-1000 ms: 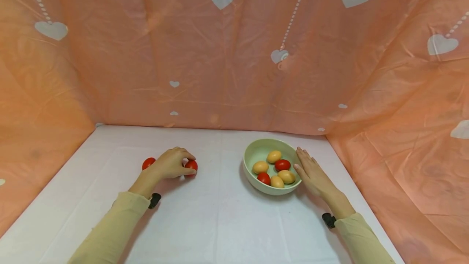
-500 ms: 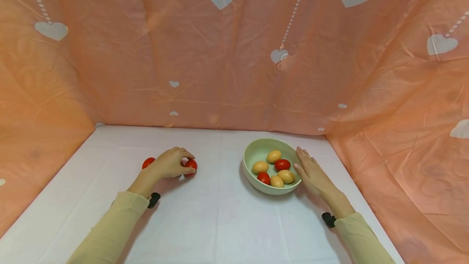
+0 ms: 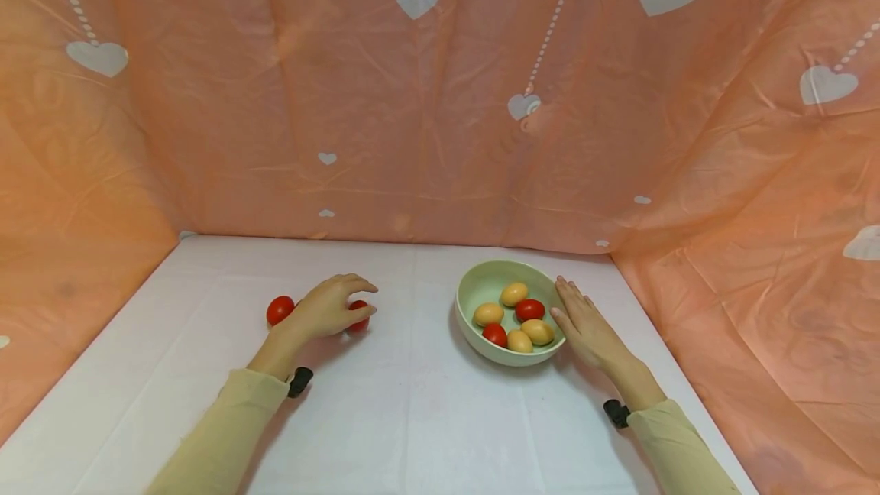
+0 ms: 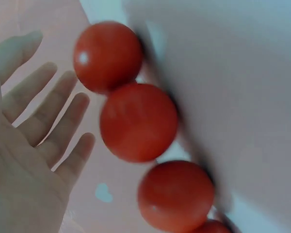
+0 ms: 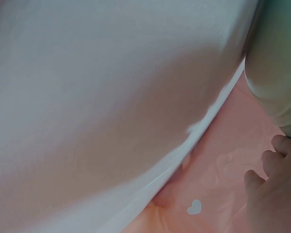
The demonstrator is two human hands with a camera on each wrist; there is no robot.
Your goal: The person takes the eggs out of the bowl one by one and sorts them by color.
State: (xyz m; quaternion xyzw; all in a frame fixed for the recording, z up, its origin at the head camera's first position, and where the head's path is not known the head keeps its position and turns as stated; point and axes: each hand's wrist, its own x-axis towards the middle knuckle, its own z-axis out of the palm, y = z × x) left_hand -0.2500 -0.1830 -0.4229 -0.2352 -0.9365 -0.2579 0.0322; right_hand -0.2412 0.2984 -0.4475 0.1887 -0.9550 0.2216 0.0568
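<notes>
My left hand (image 3: 328, 307) hovers over a row of small red tomatoes, fingers spread and holding nothing. In the head view one tomato (image 3: 280, 310) shows left of that hand, and another (image 3: 358, 315) is partly covered by its thumb and fingers. The left wrist view has several tomatoes (image 4: 138, 122) lined up, with the spread fingers (image 4: 68, 121) beside them, apart. With straight fingers, my right hand (image 3: 587, 325) rests against the right side of a pale green bowl (image 3: 470, 336). In the bowl lie red tomatoes (image 3: 530, 310) and several yellow egg-shaped pieces (image 3: 488, 314).
A white cloth (image 3: 412, 418) covers the table. An orange-pink curtain (image 3: 412, 136) with white hearts encloses the back and both sides. A stretch of tabletop lies between the tomato row and the bowl.
My left hand has loosened from the tomato at the row's right end, its fingers spreading and its wrist shifting slightly right. The right hand and the bowl stay still.
</notes>
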